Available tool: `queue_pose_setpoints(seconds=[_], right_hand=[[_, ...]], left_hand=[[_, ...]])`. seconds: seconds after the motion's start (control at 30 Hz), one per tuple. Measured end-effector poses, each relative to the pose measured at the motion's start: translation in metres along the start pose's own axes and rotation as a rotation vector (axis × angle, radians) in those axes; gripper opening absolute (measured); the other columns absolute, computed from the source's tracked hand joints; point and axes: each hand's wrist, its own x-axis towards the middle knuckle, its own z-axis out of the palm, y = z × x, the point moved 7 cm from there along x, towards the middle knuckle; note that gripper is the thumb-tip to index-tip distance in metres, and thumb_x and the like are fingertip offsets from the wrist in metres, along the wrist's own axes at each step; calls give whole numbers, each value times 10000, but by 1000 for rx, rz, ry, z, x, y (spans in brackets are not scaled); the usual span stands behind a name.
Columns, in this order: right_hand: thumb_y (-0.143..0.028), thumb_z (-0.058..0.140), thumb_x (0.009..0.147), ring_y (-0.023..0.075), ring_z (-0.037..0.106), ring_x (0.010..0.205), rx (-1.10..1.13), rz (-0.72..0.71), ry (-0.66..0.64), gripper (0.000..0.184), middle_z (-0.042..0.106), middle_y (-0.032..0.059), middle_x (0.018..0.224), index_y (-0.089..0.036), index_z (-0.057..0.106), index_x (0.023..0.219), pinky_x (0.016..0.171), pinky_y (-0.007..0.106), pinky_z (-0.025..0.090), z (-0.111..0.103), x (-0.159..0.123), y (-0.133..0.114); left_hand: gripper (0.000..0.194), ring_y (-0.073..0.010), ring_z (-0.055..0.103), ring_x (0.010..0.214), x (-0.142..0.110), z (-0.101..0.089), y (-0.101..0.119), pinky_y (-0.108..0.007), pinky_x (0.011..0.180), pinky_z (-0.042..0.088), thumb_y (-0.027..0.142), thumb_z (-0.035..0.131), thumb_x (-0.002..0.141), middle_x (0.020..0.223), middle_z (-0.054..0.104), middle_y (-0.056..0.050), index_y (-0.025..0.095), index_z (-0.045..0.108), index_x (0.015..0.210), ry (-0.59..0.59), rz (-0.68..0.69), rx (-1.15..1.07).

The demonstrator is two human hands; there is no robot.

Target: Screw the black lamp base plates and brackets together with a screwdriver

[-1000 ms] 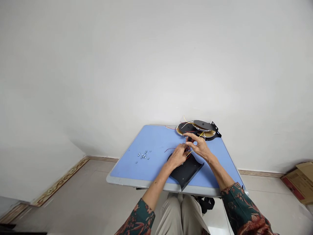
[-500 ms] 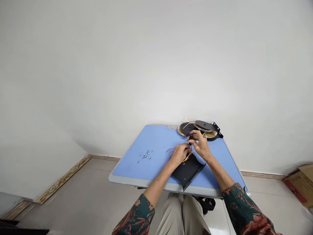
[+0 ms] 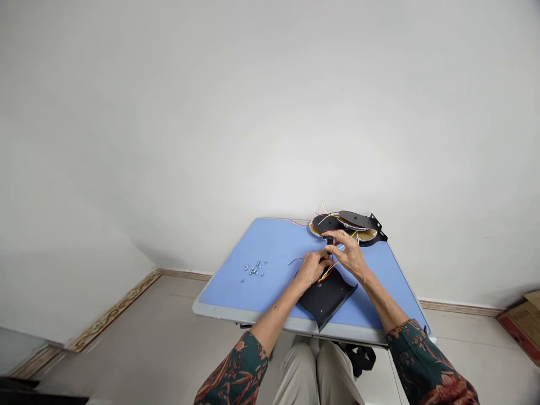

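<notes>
My left hand is closed around thin red, yellow and white wires just above a black metal plate, which lies flat with one bent edge. My right hand is over the small black connector, its fingertips pinching it. Behind my hands lies a stack of round black and gold discs with a black bracket on top and loose wires sticking out. The connector's details are partly hidden by my fingers.
The blue table top has a grey rim and holds a small scatter of silver screws left of my hands. A wall stands behind the table. My knees are below its front edge, and a cardboard box sits on the floor at right.
The whole view has shifted slightly right and down with my head. My hands stay together around the wires and connector, with my right hand a little lower and nearer my left.
</notes>
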Motion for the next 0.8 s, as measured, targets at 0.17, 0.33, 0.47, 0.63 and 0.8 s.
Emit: queue_pose_setpoints(seconds=[0.17,0.33,0.47,0.63,0.8], right_hand=[[-301,589,921,190,680,812,79,71,10,281,739,40,943,-241,700,1172,791,339,551,-4,-1,12],[-280,500,972,189,715,832,102,43,3,310,758,41,969,-245,584,1268,787,337,562,-1,-4,6],[-316,571,949,207,707,915,-1,-16,-7,304,744,53,1063,-252,610,1244,864,367,559,2,-6,-4],[-248,621,881,199,661,821,-94,18,55,355,723,55,1016,-253,665,1233,824,368,570,-2,-5,0],[-157,522,871,188,690,828,32,81,-11,473,737,32,990,-252,583,1330,810,349,571,0,-6,10]], left_hand=[[174,-165,640,780,-2,1,3,-242,754,453,245,554,877,826,726,-9,174,688,792,-30,19,-95],[184,-169,652,799,-2,-2,3,-246,775,466,230,540,874,832,735,-13,172,683,774,-14,-2,-82],[127,-161,638,762,-1,-2,2,-249,763,469,230,583,870,798,721,7,177,673,798,11,-12,-47],[120,-163,640,762,-2,-2,2,-250,776,472,202,590,866,784,715,4,178,678,788,8,5,-52],[145,-170,671,829,-3,2,4,-250,822,474,137,568,851,858,743,-12,175,708,840,-70,41,-66]])
